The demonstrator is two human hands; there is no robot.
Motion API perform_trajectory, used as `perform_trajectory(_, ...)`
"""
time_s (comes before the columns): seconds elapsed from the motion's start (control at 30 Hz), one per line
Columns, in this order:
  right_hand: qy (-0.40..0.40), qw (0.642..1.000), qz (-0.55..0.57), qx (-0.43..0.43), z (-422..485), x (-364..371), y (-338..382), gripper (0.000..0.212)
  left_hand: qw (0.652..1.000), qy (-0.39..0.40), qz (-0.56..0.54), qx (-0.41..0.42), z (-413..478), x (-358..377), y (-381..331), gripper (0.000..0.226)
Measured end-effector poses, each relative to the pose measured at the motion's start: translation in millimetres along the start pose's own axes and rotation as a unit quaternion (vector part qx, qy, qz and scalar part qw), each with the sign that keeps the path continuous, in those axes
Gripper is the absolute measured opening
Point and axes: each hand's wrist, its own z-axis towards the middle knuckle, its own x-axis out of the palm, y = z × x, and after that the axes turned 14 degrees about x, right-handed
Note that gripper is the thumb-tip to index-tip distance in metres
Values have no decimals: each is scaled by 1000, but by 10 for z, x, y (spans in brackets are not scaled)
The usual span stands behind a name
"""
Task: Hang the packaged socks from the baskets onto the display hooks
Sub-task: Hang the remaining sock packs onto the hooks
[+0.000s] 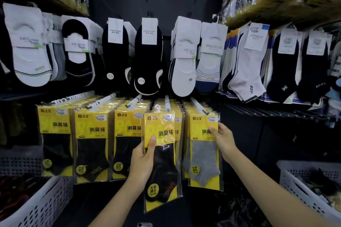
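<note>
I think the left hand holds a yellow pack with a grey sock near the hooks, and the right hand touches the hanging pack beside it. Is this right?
Not quite. In the head view, the pack in the left hand contains a black sock, not a grey one. The grey sock is in the hanging pack that the right hand touches. The rest is correct.

Your left hand (pixel 142 160) covers the left edge of the black-sock pack (pixel 160 155), which hides the pack behind it. Both baskets (pixel 46 201) run past the frame edges, their contents too dark to identify.
</note>
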Motion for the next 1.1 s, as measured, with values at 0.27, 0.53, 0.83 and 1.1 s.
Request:
perform_trajectory(0.27,-170,983,3,66,161,60,-191,36,1000,19,-16,-1,47,60,10,21)
perform_trajectory(0.53,-164,986,5,30,-260,7,-174,25,999,47,-4,-1,-50,207,-13,27)
perform_trajectory(0.83,19,995,83,52,-737,92,61,29,986,161,-31,-11,-122,733,-90,21)
perform_trajectory(1.1,-143,986,83,22,-535,-277,-33,4,964,251,-18,-83,-78,1037,-132,57)
